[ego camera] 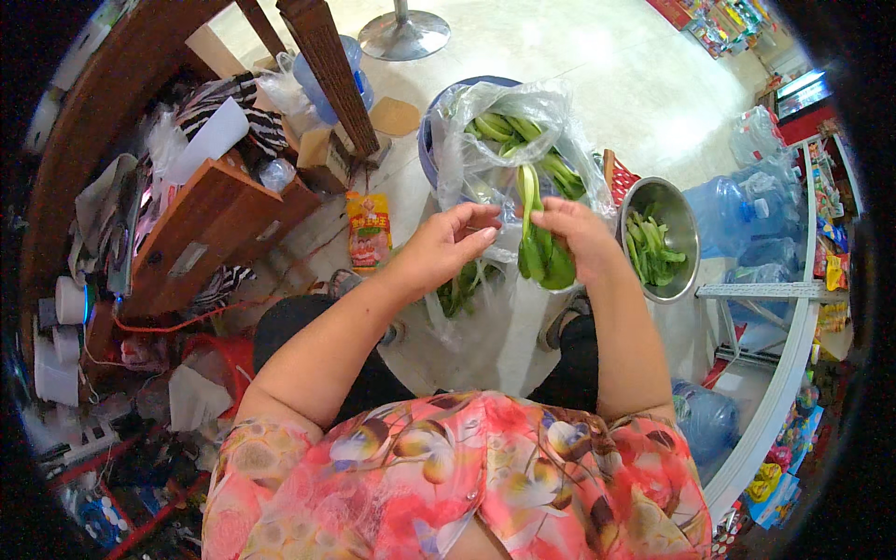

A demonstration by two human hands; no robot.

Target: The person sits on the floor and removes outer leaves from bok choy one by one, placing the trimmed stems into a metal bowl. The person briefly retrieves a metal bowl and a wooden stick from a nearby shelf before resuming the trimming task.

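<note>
My right hand [575, 227] grips a leafy green vegetable [537, 245], probably bok choy, by its side, stems up and leaves hanging down. To its left is my left hand [458, 241], fingers apart and holding nothing. Just beyond both hands, a clear plastic bag [451, 150] with more green stalks [511, 131] sits over a blue basin [425, 150]. Loose greens [462, 290] lie low between my feet, partly hidden by my left hand and plastic. On the right, a steel bowl [689, 231] contains cut or picked green leaves [652, 248].
A red plastic basket [621, 183] shows behind the bowl. Large blue water bottles [721, 210] and a white metal rack [763, 420] line the right. A yellow-orange food packet [369, 227] lies left of my hands, near a wooden drawer unit [203, 238] and a wooden post [332, 77].
</note>
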